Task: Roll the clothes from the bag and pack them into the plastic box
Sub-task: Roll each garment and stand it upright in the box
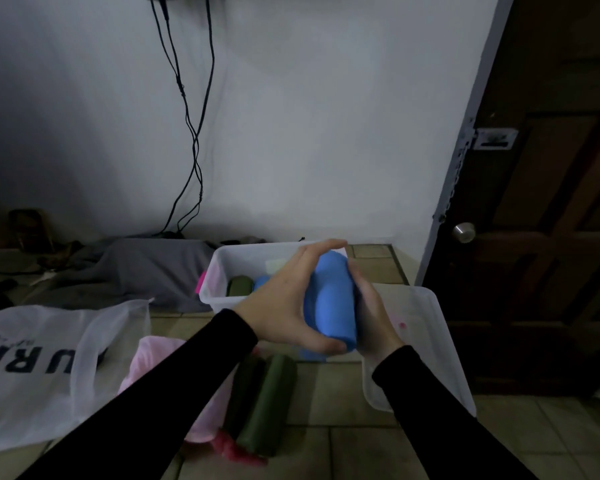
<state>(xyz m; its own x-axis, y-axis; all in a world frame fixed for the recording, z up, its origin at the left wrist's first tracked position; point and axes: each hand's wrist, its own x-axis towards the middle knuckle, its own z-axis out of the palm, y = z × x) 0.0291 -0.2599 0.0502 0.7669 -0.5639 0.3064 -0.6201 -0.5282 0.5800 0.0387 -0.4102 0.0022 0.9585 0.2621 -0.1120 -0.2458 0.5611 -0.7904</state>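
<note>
A rolled blue garment [331, 299] is gripped between both hands, above the near edge of the clear plastic box [219, 268]. My left hand [288, 299] wraps its left side, and my right hand [374, 310] presses its right side. Inside the box lie a dark green roll [239, 285] and a blue roll [261, 282]. On the floor in front of me lie two dark green rolls [264, 403] beside pink clothes [153, 362]. The white bag [49, 365] with black letters lies flat at the left.
The box's clear lid [426, 341] lies on the tiled floor at the right. A grey cloth [136, 271] is heaped by the wall, under hanging black cables [191, 133]. A dark wooden door [548, 202] with a round knob stands at the right.
</note>
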